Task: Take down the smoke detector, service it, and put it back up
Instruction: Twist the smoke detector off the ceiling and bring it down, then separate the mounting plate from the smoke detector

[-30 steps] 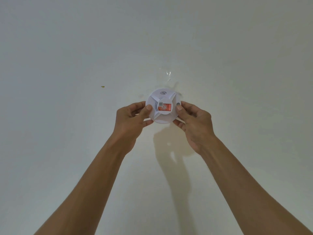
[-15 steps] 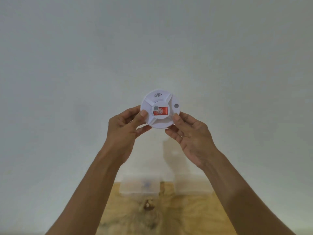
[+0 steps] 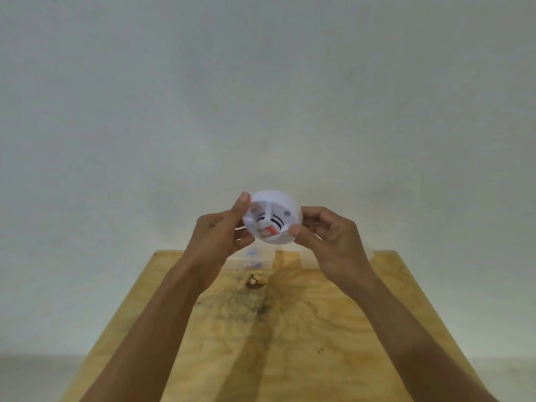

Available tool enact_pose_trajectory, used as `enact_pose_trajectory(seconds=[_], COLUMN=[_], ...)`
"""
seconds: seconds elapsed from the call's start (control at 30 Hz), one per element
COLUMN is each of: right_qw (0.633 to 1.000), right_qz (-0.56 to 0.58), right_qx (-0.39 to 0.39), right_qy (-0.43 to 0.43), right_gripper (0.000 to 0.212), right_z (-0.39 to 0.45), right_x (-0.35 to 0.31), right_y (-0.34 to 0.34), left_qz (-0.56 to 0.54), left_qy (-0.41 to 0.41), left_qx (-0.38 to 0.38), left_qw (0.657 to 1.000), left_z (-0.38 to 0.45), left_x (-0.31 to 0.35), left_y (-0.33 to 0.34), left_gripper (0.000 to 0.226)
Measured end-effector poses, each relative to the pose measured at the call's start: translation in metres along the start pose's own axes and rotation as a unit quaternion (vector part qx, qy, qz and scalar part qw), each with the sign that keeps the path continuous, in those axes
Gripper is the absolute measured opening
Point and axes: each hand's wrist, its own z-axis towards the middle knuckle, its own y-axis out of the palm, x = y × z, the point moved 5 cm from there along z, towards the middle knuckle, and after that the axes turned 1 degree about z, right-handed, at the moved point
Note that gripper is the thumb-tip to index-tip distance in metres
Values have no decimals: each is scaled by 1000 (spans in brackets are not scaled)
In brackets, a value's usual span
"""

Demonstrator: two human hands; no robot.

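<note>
Both hands are up in front of a plain pale wall, and the white round smoke detector [image 3: 272,217] sits between them, held in the air above the far end of the wooden table [image 3: 333,329]. The left hand [image 3: 219,236] has it by the left rim, thumb reaching up over the top edge and the other fingers clamped against the side. The right hand [image 3: 333,242] pinches the lower right rim, thumb pressed on the face, fingers curled behind. The detector is tilted, its slotted face toward the camera, with a small red label [image 3: 271,230] low on that face. Behind the hands, at the table's far edge, something pale and blurred [image 3: 253,259] lies on the wood; too smeared to identify.
</note>
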Motion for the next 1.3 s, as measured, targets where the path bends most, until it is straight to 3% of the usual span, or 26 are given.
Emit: enact_pose_trajectory(seconds=[0.1, 0.23, 0.3, 0.4, 0.5, 0.67, 0.8, 0.93, 1.03, 1.17, 1.3], right_qw=[990, 967, 976, 987, 984, 985, 985, 979, 974, 974, 969], right_qz=[-120, -187, -167, -90, -13, -31, -47, -79, -91, -87, -100], right_qx=[-24, -60, -73, -130, -149, -124, -105, -107, -116, -97, -108], right_qy=[-75, -162, -117, 31, 99, 113, 130, 155, 170, 186, 200], right_gripper=[28, 30, 45, 77, 79, 95, 105, 85, 81, 104, 108], right_z=[-30, -66, -77, -91, -104, -108, -107, -108, -109, -109, -110], right_x=[-18, -46, -53, -51, -40, 0, 45, 90, 113, 134, 150], right_y=[4, 12, 10, 7, 1, -12, -9, -4, 0, -2, -5], left_qz=[71, 40, 10, -12, -14, 51, 98, 121, 128, 126, 98], left_qy=[15, 40, 60, 75, 79, 70, 64, 40, 18, -1, -16], left_qx=[-41, -47, -20, -1, -31, -75, -88, -104, -111, -114, -101], left_qw=[996, 997, 998, 997, 996, 993, 989, 986, 985, 985, 990], left_z=[-24, -58, -73, -91, -105, -105, -87, -75, -66, -57, -58], left_x=[0, 1, -1, -6, -13, -41, -76, -118, -144, -164, -178], left_y=[1, 2, -1, 1, 9, 17, 17, 16, 14, 13, 20], left_gripper=[63, 50, 53, 78, 84, 64, 66, 72, 77, 75, 71])
